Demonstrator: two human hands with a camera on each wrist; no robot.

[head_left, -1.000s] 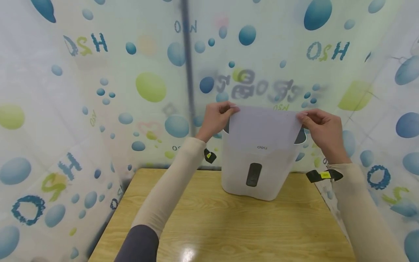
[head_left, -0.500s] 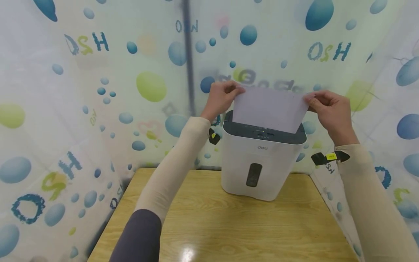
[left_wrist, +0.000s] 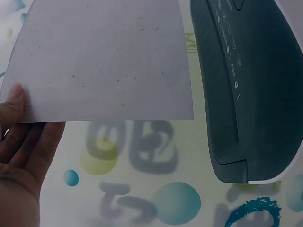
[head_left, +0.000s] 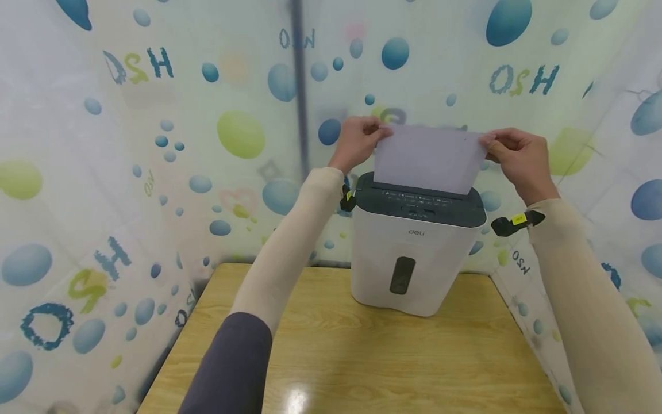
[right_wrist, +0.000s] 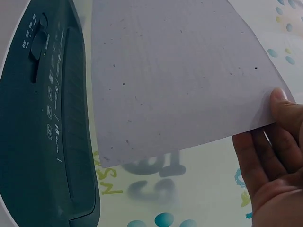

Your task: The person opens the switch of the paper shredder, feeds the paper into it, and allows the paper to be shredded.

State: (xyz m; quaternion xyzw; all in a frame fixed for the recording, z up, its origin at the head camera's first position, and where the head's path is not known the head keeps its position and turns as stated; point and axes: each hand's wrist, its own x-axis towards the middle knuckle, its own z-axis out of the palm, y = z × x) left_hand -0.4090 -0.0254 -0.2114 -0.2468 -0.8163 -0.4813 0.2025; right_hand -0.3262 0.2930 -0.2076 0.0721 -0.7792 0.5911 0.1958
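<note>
A pale sheet of paper [head_left: 428, 158] is stretched upright between my two hands above the paper shredder [head_left: 414, 253]. My left hand [head_left: 359, 142] pinches its upper left corner, thumb in front and fingers behind. At the upper right corner my right hand [head_left: 519, 161] pinches it the same way. Both wrist views show a narrow gap between the paper's lower edge and the shredder's dark top [left_wrist: 255, 94]. The shredder is white with a dark window in front, and its long feed slot [right_wrist: 71, 118] runs across the top beside printed symbols and a slider [right_wrist: 38, 45].
The shredder stands at the back right of a wooden table [head_left: 331, 345]. A curtain [head_left: 238, 63] printed with bubbles and lettering hangs behind the table and on both sides. A dark upright pole [head_left: 298, 86] shows at the back.
Both hands have risen with the paper from in front of the shredder to above it, uncovering the shredder's dark top and controls. The shredder has stayed in place.
</note>
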